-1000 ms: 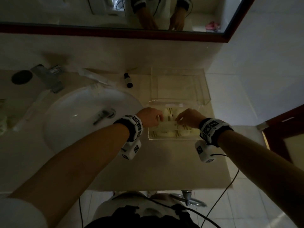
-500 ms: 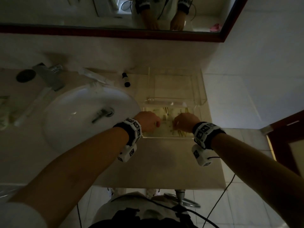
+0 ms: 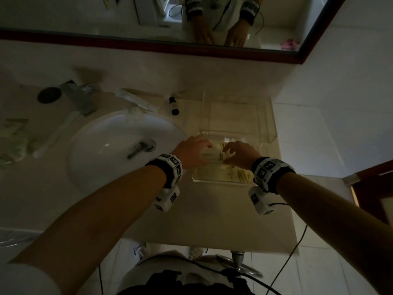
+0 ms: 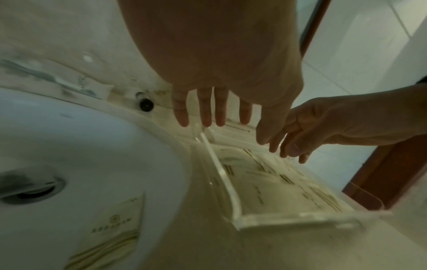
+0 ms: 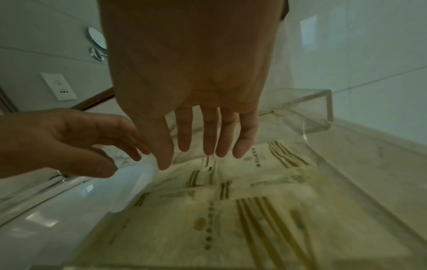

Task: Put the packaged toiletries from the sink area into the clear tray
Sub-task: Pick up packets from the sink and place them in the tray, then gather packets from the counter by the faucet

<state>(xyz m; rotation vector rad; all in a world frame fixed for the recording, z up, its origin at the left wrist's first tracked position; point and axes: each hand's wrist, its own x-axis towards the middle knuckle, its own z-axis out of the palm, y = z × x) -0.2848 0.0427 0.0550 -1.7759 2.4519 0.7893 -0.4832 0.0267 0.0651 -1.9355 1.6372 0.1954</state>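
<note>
Both hands over the near compartment of the clear tray (image 3: 265, 135), on the counter (image 3: 212, 209) right of the sink basin (image 3: 95, 167). Left hand (image 3: 192, 151) above the tray's left wall, fingers (image 4: 203, 109) straight and slightly spread, holding nothing. Right hand (image 3: 241, 154) above the middle of the near compartment, fingers (image 5: 209, 135) extended and loose, thumb apart, nothing gripped. Neither hand touching the packets, going by both wrist views; a gap shows below the fingertips.

Packaged toiletries (image 5: 231, 210) lying flat on the tray floor: several cream sachets with gold stripes and small print, overlapping, filling most of the near compartment. Exact count not readable. Far compartment of the tray seen through clear walls; contents not discernible in the dim light.

Still outside the tray: small dark-capped bottle (image 3: 174, 105) lying on the counter just left of the tray's far corner; long white wrapped packet (image 3: 136, 99) between the faucet (image 3: 81, 96) and the bottle; another long wrapped item (image 3: 57, 135) along the basin's left rim; pale green-striped packets (image 3: 12, 141) at the far left edge of the counter. One cream gold-striped sachet (image 4: 115, 237) visible at the bottom of the left wrist view, apparently against the basin side; exact surface unclear.

Drain stopper (image 3: 142, 146) in the basin. Mirror (image 3: 148, 13) with dark red frame above the counter, reflecting both hands.
</note>
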